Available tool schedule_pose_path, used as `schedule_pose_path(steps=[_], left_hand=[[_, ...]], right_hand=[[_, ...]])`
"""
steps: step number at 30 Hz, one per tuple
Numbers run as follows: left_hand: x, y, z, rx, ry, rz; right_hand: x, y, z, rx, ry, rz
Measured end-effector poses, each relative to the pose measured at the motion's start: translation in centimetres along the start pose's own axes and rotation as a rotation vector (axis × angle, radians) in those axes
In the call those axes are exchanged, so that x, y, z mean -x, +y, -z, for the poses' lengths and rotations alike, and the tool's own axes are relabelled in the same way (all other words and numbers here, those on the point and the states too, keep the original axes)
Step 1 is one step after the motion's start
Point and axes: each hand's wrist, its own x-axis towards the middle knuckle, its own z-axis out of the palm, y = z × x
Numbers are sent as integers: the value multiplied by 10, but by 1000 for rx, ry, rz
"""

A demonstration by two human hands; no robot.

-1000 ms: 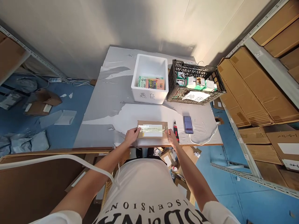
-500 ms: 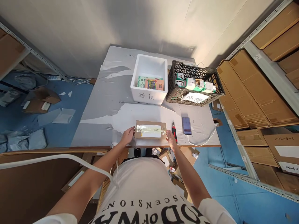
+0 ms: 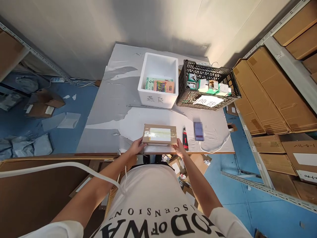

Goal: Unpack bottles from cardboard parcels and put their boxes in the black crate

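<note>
A small brown cardboard box (image 3: 160,142) is between my two hands near the table's front edge. Shiny clear tape runs over the white label on its top. At the box's lower left corner my left hand (image 3: 137,146) grips it, and my right hand (image 3: 179,147) grips the lower right corner. Just right of the box lies a red and black utility knife (image 3: 185,138). Beside the knife rests a phone (image 3: 198,131) with a white cable plugged into it. The undersides of my fingers are partly hidden by the box.
Behind the box stand a white foam box (image 3: 158,99) holding colourful packets and a black plastic crate (image 3: 183,94) with small cartons. Shelving with large cardboard boxes (image 3: 267,96) is on the right. Parcels and scraps lie on the blue floor (image 3: 84,109).
The cardboard box has tilted, so more of its front side now shows. Both hands have shifted to its lower corners. The view has moved slightly.
</note>
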Motion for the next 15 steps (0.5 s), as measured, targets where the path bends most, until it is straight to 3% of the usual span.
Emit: schedule_pose_path(steps=[3,8,15], left_hand=[[1,15,5,-160,37,14],[-14,36,1,-521,124,143],[-36,40,-2,-610,88,247]], right_hand=[[0,-8,7,-1,-107,-62],[-12,-11,9,206,-32,-145],[-34,2,7,213,-2,-151]])
